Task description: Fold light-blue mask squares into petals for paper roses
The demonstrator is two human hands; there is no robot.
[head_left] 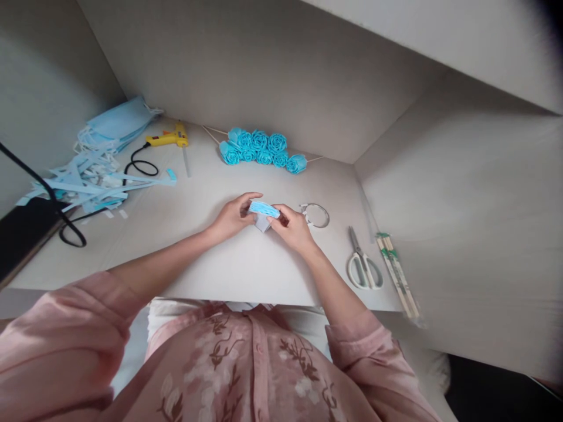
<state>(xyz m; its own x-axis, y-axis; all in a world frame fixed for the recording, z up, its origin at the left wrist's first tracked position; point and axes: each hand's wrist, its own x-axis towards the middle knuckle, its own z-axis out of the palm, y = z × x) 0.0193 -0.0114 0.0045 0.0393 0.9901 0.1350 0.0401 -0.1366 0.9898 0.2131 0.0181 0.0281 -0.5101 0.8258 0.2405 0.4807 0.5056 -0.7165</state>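
Observation:
Between my two hands, over the middle of the table, is a small folded piece of blue face mask, with a pale grey-white part hanging below its blue top. My left hand grips it from the left, thumb and fingers curled at its edge. On the other side, my right hand pinches its right end with thumb and fingers. A round ring of tape or wire lies just right of my right hand. Some fingertips are hidden behind the folded piece.
Blue rose-like flowers on thin sticks lie at the back wall. At left are a yellow glue gun with its black cord, stacked face masks and cut strips. Scissors and packed wooden sticks lie at right.

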